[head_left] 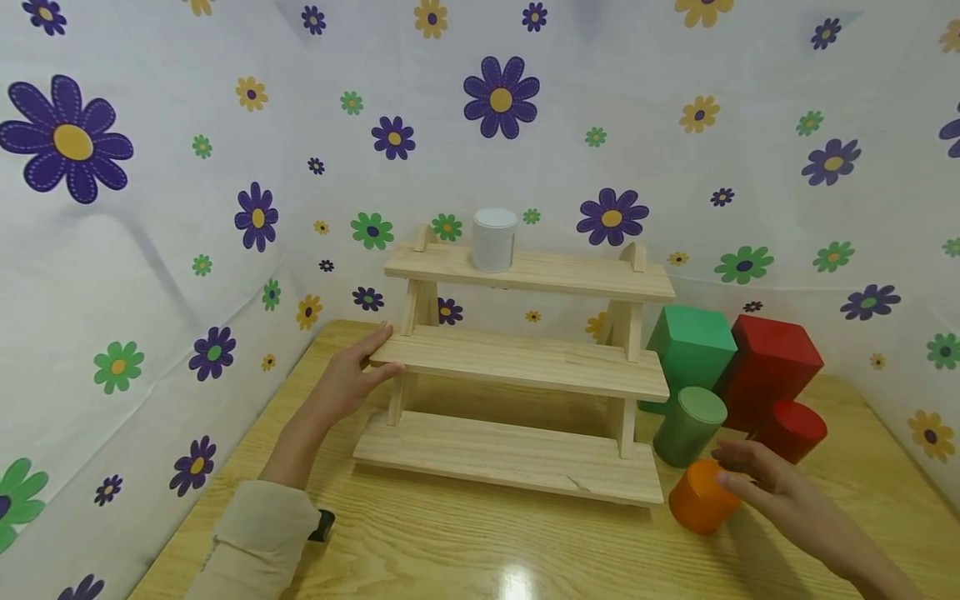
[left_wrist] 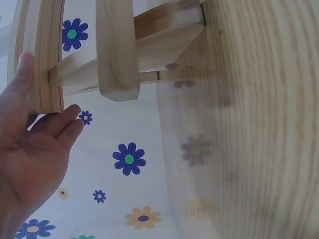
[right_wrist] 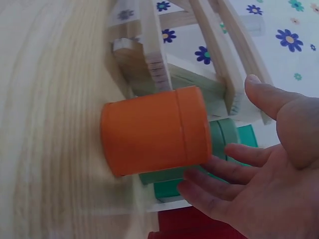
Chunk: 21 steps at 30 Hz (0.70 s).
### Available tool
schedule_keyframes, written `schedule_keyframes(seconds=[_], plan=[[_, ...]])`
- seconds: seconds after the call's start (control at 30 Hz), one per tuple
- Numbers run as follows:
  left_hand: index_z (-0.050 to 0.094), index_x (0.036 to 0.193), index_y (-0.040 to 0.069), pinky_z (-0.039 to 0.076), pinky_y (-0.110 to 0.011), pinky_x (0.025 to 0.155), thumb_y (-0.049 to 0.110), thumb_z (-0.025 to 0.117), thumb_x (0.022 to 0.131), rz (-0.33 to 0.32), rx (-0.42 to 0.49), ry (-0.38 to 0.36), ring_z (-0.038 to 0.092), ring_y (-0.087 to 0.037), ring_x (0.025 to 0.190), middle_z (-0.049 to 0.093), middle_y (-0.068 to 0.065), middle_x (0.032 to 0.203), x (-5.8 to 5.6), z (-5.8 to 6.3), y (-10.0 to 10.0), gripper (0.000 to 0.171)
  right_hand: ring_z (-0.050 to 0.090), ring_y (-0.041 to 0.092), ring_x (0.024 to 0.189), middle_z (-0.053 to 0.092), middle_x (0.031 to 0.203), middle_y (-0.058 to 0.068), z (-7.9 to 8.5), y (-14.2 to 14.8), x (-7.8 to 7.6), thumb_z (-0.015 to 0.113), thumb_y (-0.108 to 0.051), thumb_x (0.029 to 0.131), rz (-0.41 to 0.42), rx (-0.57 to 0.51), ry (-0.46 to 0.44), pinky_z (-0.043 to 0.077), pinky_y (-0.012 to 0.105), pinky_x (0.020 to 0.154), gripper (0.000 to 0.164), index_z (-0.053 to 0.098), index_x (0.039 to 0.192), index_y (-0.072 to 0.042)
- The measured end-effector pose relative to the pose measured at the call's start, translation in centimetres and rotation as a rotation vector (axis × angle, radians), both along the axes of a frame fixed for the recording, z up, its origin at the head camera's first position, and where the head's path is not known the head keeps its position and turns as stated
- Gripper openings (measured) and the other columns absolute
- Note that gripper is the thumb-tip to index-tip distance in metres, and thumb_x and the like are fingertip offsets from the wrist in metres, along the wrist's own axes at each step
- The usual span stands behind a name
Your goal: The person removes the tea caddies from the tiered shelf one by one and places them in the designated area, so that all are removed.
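Observation:
A three-tier wooden display shelf (head_left: 517,358) stands on the table. My left hand (head_left: 354,377) grips the left end of its middle tier; in the left wrist view, the thumb lies along one side of the board (left_wrist: 45,74) and the fingers along the other. Beside the shelf's right end sits an upright orange cylindrical canister (head_left: 701,497). My right hand (head_left: 787,500) hovers at its top right, fingers spread; in the right wrist view, the fingertips (right_wrist: 212,164) are close by the canister's lid end, and I cannot tell whether they touch it.
A white canister (head_left: 493,242) stands on the top tier. Right of the shelf are a green box (head_left: 686,342), a red box (head_left: 772,358), a green canister (head_left: 690,429) and a red canister (head_left: 798,429). Flower-patterned cloth (head_left: 420,50) borders the wooden table (head_left: 420,550).

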<state>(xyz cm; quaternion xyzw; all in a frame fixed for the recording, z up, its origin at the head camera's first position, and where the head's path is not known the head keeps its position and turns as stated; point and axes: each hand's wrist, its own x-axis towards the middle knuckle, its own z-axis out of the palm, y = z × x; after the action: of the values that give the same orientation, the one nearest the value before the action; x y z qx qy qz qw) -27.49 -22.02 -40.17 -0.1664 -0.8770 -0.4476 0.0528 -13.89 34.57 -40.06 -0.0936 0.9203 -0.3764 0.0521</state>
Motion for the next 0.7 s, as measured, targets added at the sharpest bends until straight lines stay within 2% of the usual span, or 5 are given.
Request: schedule_keyframes(seconds=[0.03,0.2,0.27,0.47,0.7], plan=[[0.030,0.162,0.004,0.032,-0.049,0.120,0.031,0.071,0.099,0.000,0.000,-0.002,0.024,-0.035,0.154,0.023,-0.015,0.169,0.0,0.0,0.0,0.080,0.064,0.019,0.115,0.054,0.140,0.030,0.2,0.0,0.0,0.053,-0.022,0.110,-0.002,-0.006,0.001,0.056,0.018,0.081,0.051,0.041,0.149,0.008],[0.030,0.162,0.005,0.032,-0.047,0.121,0.031,0.071,0.099,0.005,-0.005,-0.005,0.025,-0.033,0.154,0.023,-0.013,0.169,0.0,0.0,0.0,0.080,0.053,-0.016,0.107,0.054,0.142,0.029,1.2,0.2,-0.1,0.053,-0.020,0.110,-0.003,-0.051,0.037,0.055,0.016,0.082,0.049,0.041,0.150,0.006],[0.030,0.162,0.005,0.032,-0.048,0.121,0.032,0.071,0.099,0.005,-0.012,0.000,0.025,-0.034,0.154,0.023,-0.015,0.169,0.0,0.0,0.0,0.080,0.053,-0.018,0.106,0.058,0.139,0.023,1.5,0.3,-0.2,0.054,-0.019,0.110,-0.002,-0.062,0.056,0.056,0.017,0.081,0.048,0.042,0.150,0.005],[0.030,0.162,0.003,0.031,-0.051,0.120,0.032,0.071,0.099,0.004,-0.013,0.008,0.024,-0.037,0.154,0.023,-0.018,0.168,0.0,0.0,0.0,0.080,0.058,-0.012,0.108,0.064,0.130,-0.008,2.7,0.1,-0.6,0.052,-0.019,0.111,-0.002,-0.112,0.066,0.057,0.019,0.082,0.049,0.040,0.152,0.005],[0.030,0.162,0.005,0.031,-0.049,0.121,0.031,0.071,0.099,0.007,0.000,0.000,0.024,-0.035,0.154,0.022,-0.016,0.169,0.0,0.0,0.0,0.080,0.055,-0.016,0.111,0.061,0.134,-0.012,4.0,-0.9,-1.2,0.054,-0.020,0.110,-0.029,-0.129,0.138,0.056,0.016,0.082,0.055,0.034,0.156,0.003]])
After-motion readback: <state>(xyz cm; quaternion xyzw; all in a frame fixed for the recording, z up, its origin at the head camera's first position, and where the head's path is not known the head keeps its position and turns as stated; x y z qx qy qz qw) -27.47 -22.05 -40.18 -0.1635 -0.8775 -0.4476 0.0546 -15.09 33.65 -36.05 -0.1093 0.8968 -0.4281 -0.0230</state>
